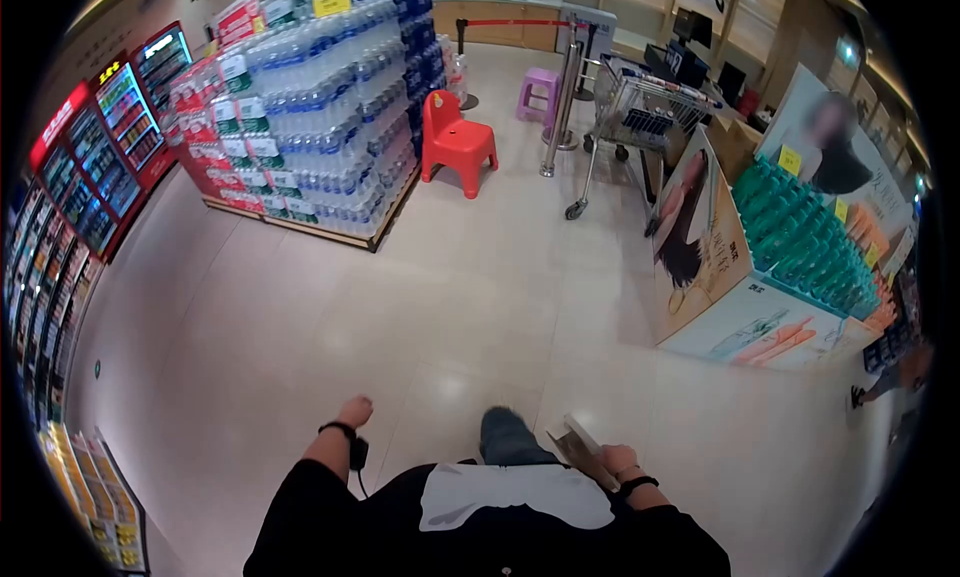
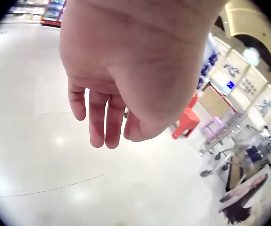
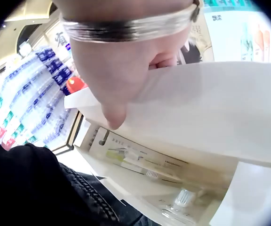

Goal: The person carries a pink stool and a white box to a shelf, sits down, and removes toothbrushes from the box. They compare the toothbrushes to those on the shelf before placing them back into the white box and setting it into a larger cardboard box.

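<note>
My right hand (image 1: 618,459) grips the side wall of a white open-topped box (image 3: 196,108) at hip height, with the thumb on the inner face of that wall. Packaged toothbrushes (image 3: 152,174) lie inside, in clear and white packs, their bristle heads showing. A silvery bangle (image 3: 126,30) circles the right wrist. The left hand (image 2: 130,61) hangs over the floor at the other side of the body, its fingers loosely bent and holding nothing.
Tiled floor (image 1: 400,307) stretches ahead. A pallet stack of bottled water (image 1: 320,117) stands front left beside a red child's chair (image 1: 457,137). Beyond are a purple stool (image 1: 538,95), metal posts and a shopping cart (image 1: 645,117). A bottle display bin (image 1: 760,297) stands right.
</note>
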`<state>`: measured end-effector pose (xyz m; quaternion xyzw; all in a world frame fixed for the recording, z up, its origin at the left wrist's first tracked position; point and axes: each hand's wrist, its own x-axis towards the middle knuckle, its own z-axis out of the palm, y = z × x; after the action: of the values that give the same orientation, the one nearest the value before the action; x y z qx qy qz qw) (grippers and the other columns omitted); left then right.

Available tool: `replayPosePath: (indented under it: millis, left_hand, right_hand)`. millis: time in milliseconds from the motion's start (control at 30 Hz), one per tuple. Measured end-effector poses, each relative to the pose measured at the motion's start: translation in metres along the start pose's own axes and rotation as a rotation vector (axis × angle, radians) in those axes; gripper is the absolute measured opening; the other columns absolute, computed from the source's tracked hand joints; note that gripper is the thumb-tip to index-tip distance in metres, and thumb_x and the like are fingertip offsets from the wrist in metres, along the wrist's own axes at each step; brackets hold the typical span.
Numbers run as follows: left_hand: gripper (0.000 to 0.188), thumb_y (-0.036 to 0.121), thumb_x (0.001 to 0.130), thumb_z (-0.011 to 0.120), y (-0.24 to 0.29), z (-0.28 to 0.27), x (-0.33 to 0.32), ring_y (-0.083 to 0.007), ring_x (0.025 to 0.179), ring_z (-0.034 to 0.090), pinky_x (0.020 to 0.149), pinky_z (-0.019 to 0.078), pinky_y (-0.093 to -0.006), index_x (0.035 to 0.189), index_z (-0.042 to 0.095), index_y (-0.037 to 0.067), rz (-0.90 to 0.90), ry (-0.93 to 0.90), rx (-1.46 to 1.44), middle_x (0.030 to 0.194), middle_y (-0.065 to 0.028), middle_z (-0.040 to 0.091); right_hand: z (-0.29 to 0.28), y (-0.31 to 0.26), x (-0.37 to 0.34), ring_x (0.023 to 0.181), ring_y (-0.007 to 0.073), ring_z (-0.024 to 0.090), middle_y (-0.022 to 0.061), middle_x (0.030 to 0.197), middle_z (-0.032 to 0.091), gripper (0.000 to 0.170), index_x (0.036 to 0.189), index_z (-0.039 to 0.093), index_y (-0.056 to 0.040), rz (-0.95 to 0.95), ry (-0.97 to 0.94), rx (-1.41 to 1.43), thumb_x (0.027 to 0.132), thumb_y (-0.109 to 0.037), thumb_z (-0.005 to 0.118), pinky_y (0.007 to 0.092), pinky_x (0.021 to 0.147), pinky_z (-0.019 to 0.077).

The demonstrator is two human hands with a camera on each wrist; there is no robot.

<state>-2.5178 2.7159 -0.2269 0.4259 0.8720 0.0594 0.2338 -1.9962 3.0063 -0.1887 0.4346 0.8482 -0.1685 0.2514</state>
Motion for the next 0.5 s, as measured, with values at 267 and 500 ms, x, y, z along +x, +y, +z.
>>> replayPosePath:
  millis: [267,500]
  left_hand:
    - [0.025,0.021,0.073,0.048,0.084,-0.078,0.209,-0.0333,0.079,0.057,0.073,0.0454,-0.0387,0.092,0.059,0.008,0.03,-0.018,-0.251,0.081,-0.0166,0.061]
    - [0.028,0.028,0.07,0.052,0.015,-0.047,0.248,-0.0321,0.085,0.057,0.076,0.0452,-0.0374,0.087,0.062,0.009,-0.333,-0.232,-0.353,0.087,-0.0165,0.061]
  right_hand:
    - [-0.095,0.007,0.178,0.084,0.0291,0.058,0.0108,0.088,0.061,0.041,0.092,0.06,-0.0095,0.061,-0.144,0.041,0.076,-0.045,0.049,0.0398,0.072,0.0461]
    - [-0.21,-0.029,0.344,0.091,0.0282,0.055,0.0108,0.097,0.059,0.042,0.095,0.06,-0.0104,-0.042,-0.334,-0.067,0.074,-0.046,0.052,0.0387,0.077,0.0444]
